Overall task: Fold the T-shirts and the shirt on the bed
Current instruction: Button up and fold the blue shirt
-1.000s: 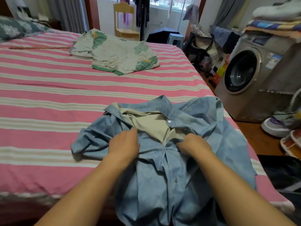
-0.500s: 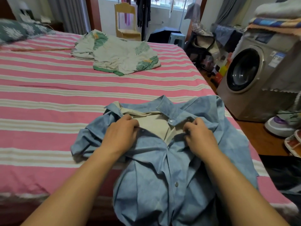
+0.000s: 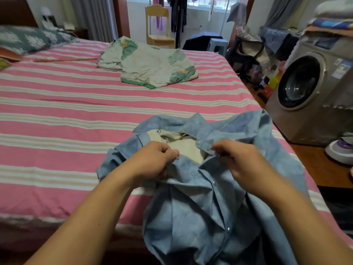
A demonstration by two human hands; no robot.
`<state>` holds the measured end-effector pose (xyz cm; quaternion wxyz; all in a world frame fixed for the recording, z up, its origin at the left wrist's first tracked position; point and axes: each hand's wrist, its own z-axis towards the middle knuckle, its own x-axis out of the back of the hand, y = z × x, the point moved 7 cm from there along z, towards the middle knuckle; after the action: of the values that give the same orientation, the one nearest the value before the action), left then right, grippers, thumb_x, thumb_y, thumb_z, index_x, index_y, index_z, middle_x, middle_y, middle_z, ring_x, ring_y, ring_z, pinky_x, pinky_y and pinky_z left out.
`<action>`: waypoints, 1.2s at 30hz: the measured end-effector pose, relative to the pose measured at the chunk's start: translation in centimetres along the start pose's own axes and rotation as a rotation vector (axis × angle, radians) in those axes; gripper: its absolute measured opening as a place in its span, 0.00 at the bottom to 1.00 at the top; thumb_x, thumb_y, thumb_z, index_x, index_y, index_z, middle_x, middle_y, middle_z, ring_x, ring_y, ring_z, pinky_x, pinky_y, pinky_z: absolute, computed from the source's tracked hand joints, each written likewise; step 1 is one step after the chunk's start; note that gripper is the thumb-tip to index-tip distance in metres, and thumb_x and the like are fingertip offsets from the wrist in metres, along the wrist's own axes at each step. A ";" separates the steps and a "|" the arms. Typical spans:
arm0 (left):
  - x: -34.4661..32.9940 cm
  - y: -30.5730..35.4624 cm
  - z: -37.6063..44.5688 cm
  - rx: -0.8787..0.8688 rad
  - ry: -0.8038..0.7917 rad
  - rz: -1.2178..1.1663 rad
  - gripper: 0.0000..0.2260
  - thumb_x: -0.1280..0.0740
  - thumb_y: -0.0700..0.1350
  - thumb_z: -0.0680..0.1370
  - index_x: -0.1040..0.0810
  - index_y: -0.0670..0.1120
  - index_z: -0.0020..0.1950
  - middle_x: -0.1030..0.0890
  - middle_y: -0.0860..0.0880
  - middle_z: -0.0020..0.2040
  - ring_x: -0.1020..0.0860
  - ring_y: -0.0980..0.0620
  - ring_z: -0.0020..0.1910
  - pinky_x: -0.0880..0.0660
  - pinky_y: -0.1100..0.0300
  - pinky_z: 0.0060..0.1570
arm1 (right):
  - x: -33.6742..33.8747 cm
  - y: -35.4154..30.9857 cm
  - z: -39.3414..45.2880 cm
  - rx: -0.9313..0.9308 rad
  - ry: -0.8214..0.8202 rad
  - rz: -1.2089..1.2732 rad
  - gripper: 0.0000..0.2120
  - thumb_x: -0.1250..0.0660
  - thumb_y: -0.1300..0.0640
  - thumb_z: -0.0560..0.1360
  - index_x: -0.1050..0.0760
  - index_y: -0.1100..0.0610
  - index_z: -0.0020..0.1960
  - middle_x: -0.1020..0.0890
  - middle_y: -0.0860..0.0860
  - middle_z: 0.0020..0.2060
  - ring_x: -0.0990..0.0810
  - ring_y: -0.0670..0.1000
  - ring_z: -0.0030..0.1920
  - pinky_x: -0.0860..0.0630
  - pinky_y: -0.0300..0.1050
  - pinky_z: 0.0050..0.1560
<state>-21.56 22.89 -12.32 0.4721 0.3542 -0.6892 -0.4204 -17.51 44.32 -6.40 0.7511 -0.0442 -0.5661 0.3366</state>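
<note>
a home bedroom is shown by a striped bed [image 3: 76, 104], a pillow [image 3: 28, 38] and a washing machine [image 3: 313, 88].

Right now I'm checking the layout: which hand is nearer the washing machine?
Right. The right hand grips the blue shirt on the side toward the washing machine; the left hand is farther away, across the collar opening.
</note>
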 end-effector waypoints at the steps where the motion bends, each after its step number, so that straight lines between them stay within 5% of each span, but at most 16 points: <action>1: -0.3 0.0 0.0 0.005 -0.016 -0.034 0.19 0.33 0.49 0.82 0.32 0.49 0.32 0.33 0.50 0.25 0.33 0.49 0.26 0.35 0.60 0.30 | -1.0 -0.8 0.0 0.029 -0.046 0.014 0.15 0.30 0.66 0.74 0.20 0.51 0.56 0.16 0.43 0.46 0.18 0.45 0.48 0.20 0.49 0.51; 4: -1.3 0.5 -0.2 0.009 -0.070 -0.013 0.19 0.31 0.49 0.81 0.30 0.48 0.32 0.33 0.51 0.24 0.34 0.52 0.23 0.38 0.62 0.26 | -2.8 -2.9 0.3 0.127 -0.103 0.026 0.10 0.32 0.56 0.74 0.21 0.47 0.54 0.15 0.43 0.46 0.17 0.47 0.47 0.20 0.49 0.49; 9: -2.0 0.4 -0.3 -0.010 -0.043 0.065 0.14 0.29 0.50 0.80 0.21 0.48 0.36 0.29 0.52 0.25 0.30 0.52 0.25 0.35 0.59 0.30 | -3.4 -2.3 0.9 0.098 -0.179 0.000 0.15 0.34 0.56 0.74 0.18 0.52 0.59 0.24 0.43 0.44 0.22 0.46 0.46 0.26 0.40 0.48; 13: -2.2 0.7 -0.7 -0.031 -0.071 0.001 0.11 0.31 0.48 0.81 0.22 0.43 0.42 0.26 0.50 0.28 0.21 0.49 0.28 0.24 0.56 0.31 | -3.8 0.0 -0.6 -0.061 -0.416 -0.018 0.10 0.27 0.58 0.72 0.25 0.47 0.44 0.19 0.45 0.46 0.22 0.46 0.48 0.26 0.46 0.50; 17: -2.0 0.8 -0.9 -0.104 -0.087 0.211 0.11 0.31 0.48 0.81 0.19 0.43 0.44 0.20 0.48 0.31 0.16 0.45 0.34 0.17 0.45 0.38 | -3.9 2.3 -2.2 -0.202 -0.590 -0.394 0.11 0.29 0.52 0.73 0.32 0.48 0.45 0.25 0.45 0.45 0.25 0.50 0.48 0.27 0.47 0.47; 22: -1.7 0.6 -0.5 -0.185 0.001 0.451 0.14 0.31 0.52 0.80 0.21 0.49 0.36 0.21 0.53 0.31 0.22 0.55 0.34 0.23 0.53 0.40 | -2.2 3.2 -3.3 -0.273 -0.686 -0.457 0.14 0.33 0.62 0.76 0.22 0.42 0.51 0.25 0.42 0.47 0.25 0.45 0.49 0.29 0.37 0.48; 25: -1.8 0.4 -0.7 -0.145 0.002 0.408 0.12 0.32 0.50 0.81 0.20 0.51 0.38 0.21 0.58 0.30 0.23 0.61 0.31 0.27 0.60 0.37 | -2.7 3.9 -3.5 -0.299 -0.753 -0.497 0.11 0.32 0.59 0.74 0.25 0.42 0.43 0.22 0.43 0.46 0.22 0.48 0.48 0.25 0.42 0.50; 27: -1.8 0.3 -0.9 -0.127 -0.001 0.374 0.07 0.32 0.48 0.81 0.19 0.50 0.43 0.20 0.56 0.33 0.22 0.62 0.30 0.26 0.63 0.37 | -2.4 4.2 -2.6 -0.305 -0.631 -0.477 0.07 0.31 0.57 0.73 0.25 0.46 0.42 0.19 0.45 0.46 0.20 0.51 0.49 0.23 0.46 0.50; 30: -1.5 0.3 -1.1 -0.104 0.029 0.205 0.02 0.29 0.44 0.79 0.19 0.47 0.48 0.16 0.50 0.35 0.17 0.55 0.33 0.23 0.57 0.39 | 2.1 2.5 -0.5 -0.112 0.081 -0.298 0.08 0.34 0.62 0.76 0.20 0.51 0.49 0.15 0.50 0.49 0.17 0.57 0.50 0.20 0.54 0.49; 32: -1.4 0.4 -1.2 -0.060 0.033 0.024 0.02 0.29 0.42 0.80 0.20 0.44 0.48 0.15 0.45 0.34 0.17 0.50 0.33 0.22 0.47 0.40 | 4.1 -0.4 -0.8 0.127 0.367 -0.215 0.08 0.37 0.65 0.76 0.20 0.59 0.50 0.16 0.54 0.47 0.17 0.58 0.45 0.20 0.56 0.43; 34: -1.3 0.8 -1.3 -0.038 0.021 -0.067 0.03 0.29 0.41 0.80 0.18 0.43 0.46 0.18 0.43 0.32 0.21 0.51 0.29 0.20 0.40 0.43 | 2.9 -2.4 -0.7 0.280 0.278 -0.136 0.08 0.37 0.66 0.75 0.20 0.59 0.48 0.17 0.53 0.45 0.17 0.56 0.43 0.21 0.55 0.41; 36: -1.7 1.2 -1.4 -0.020 -0.024 -0.119 0.05 0.28 0.40 0.79 0.16 0.44 0.43 0.21 0.42 0.31 0.24 0.50 0.30 0.22 0.46 0.43 | -0.1 -3.7 -0.5 0.328 0.067 -0.071 0.08 0.35 0.62 0.76 0.19 0.54 0.50 0.19 0.48 0.46 0.18 0.53 0.43 0.22 0.52 0.40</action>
<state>-19.80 24.48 -11.56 0.4415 0.3848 -0.6684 -0.4586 -15.36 41.57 -5.01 0.7782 0.0881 -0.4794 0.3960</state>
